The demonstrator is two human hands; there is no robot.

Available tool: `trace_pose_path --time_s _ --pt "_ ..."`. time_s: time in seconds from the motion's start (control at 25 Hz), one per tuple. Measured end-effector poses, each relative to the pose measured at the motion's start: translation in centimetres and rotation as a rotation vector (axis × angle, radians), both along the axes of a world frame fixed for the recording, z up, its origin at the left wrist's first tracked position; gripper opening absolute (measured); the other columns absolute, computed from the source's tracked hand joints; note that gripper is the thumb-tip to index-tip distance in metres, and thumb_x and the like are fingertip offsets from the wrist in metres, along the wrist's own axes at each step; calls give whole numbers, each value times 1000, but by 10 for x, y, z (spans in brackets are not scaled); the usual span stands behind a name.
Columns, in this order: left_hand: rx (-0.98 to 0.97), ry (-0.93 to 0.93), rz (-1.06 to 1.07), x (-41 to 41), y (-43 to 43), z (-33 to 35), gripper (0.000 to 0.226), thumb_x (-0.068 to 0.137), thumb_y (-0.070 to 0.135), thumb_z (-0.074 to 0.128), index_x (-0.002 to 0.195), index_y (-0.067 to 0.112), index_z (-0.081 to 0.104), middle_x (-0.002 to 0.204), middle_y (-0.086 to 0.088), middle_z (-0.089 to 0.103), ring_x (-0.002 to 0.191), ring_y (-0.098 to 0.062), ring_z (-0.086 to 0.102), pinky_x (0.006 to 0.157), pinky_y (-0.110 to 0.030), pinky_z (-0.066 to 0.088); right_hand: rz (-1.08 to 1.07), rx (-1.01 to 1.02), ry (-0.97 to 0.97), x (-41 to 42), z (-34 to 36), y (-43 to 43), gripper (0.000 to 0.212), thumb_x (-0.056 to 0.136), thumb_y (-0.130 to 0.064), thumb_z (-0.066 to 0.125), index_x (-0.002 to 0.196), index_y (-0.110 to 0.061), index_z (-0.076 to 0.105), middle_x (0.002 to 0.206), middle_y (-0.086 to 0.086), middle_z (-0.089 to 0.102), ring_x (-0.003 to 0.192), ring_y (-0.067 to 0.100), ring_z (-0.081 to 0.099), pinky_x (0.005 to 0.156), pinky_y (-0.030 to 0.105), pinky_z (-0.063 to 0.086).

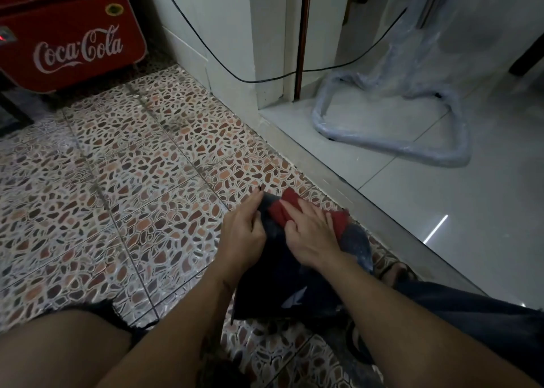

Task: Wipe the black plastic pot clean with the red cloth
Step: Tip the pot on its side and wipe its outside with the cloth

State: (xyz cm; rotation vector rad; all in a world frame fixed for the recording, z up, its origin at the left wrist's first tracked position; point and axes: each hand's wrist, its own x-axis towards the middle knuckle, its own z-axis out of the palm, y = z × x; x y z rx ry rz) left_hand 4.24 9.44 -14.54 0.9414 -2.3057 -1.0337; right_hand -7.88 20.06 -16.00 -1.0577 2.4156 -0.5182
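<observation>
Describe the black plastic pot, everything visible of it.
The black plastic pot looks matt, with dusty grey patches. It sits low over the pebble-patterned floor between the person's legs, and much of it is hidden by the hands. The left hand grips its left edge. The right hand presses the red cloth against its upper side.

Under the right hand, soft creased red cloth on matt, dust-greyed black plastic pot. Left of the left hand, glossy pebble-patterned floor tiles. Right of the hands, smooth mirror-glossy white tiles.
</observation>
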Motion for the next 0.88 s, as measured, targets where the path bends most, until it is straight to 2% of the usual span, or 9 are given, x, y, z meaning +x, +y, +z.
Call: trace_pose_path --time_s 0.12,0.2,0.28,0.4,0.52,0.6,0.68,0.8,0.88 --pt "85 62 51 3 9 1 47 92 16 44 138 19 56 140 0 58 128 -9 52 111 -31 39 -20 163 -119 -26 -1 -42 62 94 -40 18 154 -36 31 165 4 25 148 30 24 120 57 13" --pt "181 121 100 5 11 -2 45 94 17 46 137 22 57 138 4 59 126 -4 53 109 -30 41 -10 179 -109 -26 -4 -48 63 92 -40 17 153 -37 34 163 5 30 147 30 28 119 56 17" --pt "249 141 128 3 10 -6 45 94 21 45 137 24 58 137 6 60 124 -3 54 108 -28 42 33 92 -43 -14 -5 -34 59 94 -37 22 152 -42 33 165 2 28 149 25 24 121 52 13" --pt "345 158 165 -1 5 -4 40 97 14 48 133 23 61 133 5 62 115 2 57 102 -18 42 137 -157 -27 16 2 12 64 88 -28 32 148 -46 40 165 -1 26 152 18 16 124 48 5" --pt "313 136 165 -6 4 -1 39 95 14 48 130 23 63 129 4 65 117 -9 58 104 -27 44 220 -235 -22 17 2 52 66 84 -20 39 143 -48 48 164 -7 28 153 16 14 125 45 5" --pt "287 137 138 -7 5 1 38 93 14 48 122 29 67 118 9 67 109 -11 62 97 -26 47 209 -203 8 6 2 55 65 83 -23 39 143 -48 48 163 -7 30 151 17 19 124 47 11" --pt "261 138 119 -6 5 3 36 92 14 47 118 34 63 108 13 66 102 -11 63 92 -23 46 130 -101 8 -4 4 33 67 81 -30 35 146 -45 44 163 -1 31 150 21 23 122 51 16" --pt "230 128 102 -1 8 2 35 95 12 47 114 36 63 113 0 71 93 0 57 87 -18 42 31 -15 -90 -10 5 -18 72 77 -34 29 147 -44 42 161 3 34 146 27 29 120 53 20" --pt "271 150 120 1 8 -2 38 97 11 47 120 33 67 123 1 68 103 1 58 95 -20 44 56 -56 -113 -2 4 -31 69 80 -30 31 145 -45 46 160 3 36 146 25 30 120 53 18"
